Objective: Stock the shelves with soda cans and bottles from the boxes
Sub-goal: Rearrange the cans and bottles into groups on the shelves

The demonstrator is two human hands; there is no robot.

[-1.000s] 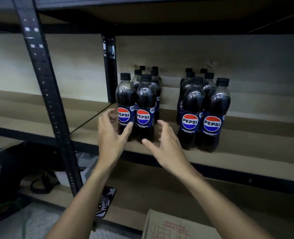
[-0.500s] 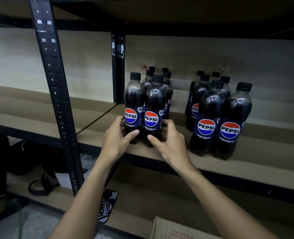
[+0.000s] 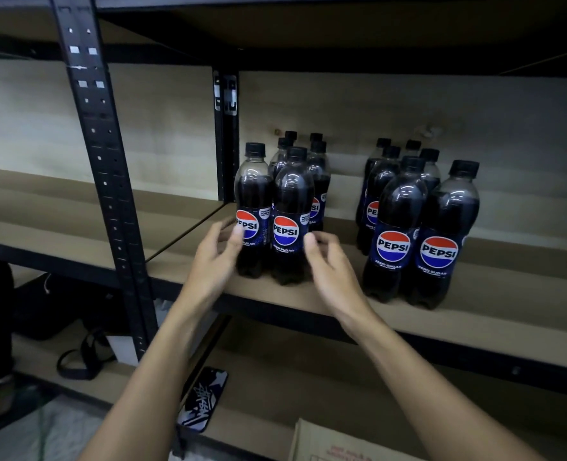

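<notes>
While a black perforated steel upright point(image 3: 102, 181) stands at the left edge of the brown wooden shelf board point(image 3: 308, 299), the left hand point(image 3: 213, 261) reaches in with fingers spread, its thumb tip against the label of the front-left bottle in the left cluster of black-capped Pepsi Zero Sugar plastic bottles point(image 3: 283, 207). That hand is loose, clamped on nothing. Just right of this cluster, the right hand point(image 3: 330, 267) curls half open beside the front-right bottle; whether it touches is blurred. Well apart, further right, a second cluster of matching dark cola bottles point(image 3: 418, 227) stands upright near the shelf's front edge. Below right, a brown cardboard box point(image 3: 338, 442) shows its corner.
</notes>
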